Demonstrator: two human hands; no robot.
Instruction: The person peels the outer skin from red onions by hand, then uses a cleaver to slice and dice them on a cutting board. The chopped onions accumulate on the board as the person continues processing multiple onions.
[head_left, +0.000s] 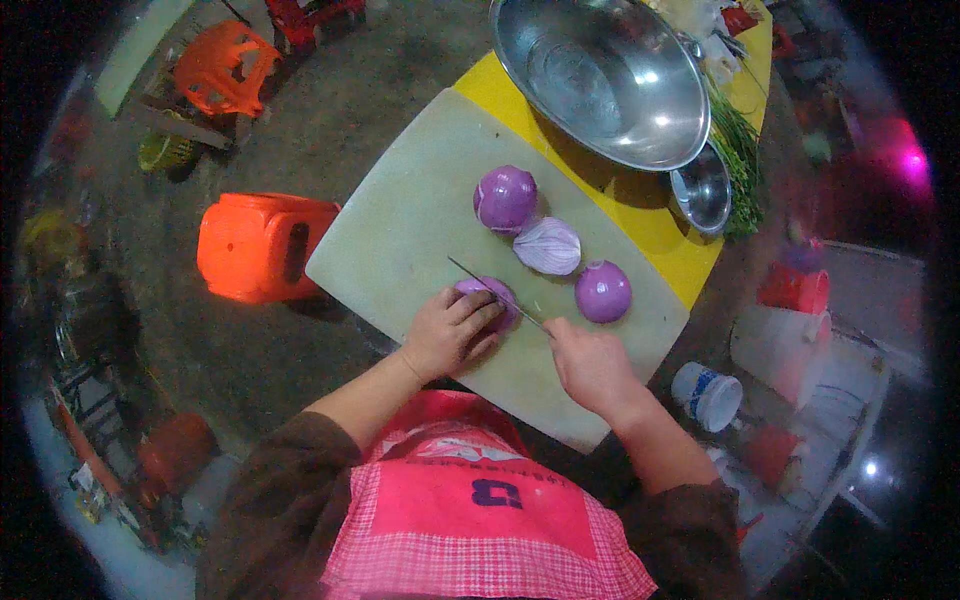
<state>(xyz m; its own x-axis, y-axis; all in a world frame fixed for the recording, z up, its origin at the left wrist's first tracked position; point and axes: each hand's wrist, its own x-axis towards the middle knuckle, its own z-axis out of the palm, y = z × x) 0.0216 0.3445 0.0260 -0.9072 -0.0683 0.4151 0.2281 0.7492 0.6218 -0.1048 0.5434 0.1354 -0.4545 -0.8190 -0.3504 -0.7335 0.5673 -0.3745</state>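
Observation:
My left hand presses a peeled red onion piece onto a pale cutting board, near its front left edge. In my right hand is a knife, its thin blade lying across that onion and pointing up and left. How deep the blade sits cannot be told. Beyond the knife lie a whole-looking purple onion and, touching it, a paler onion piece with its striped side up. Another purple onion rests to the right, above my right hand.
A large steel bowl and a small metal bowl stand on the yellow tabletop behind the board, beside green stalks. An orange stool is left of the board; a white bucket stands at the lower right.

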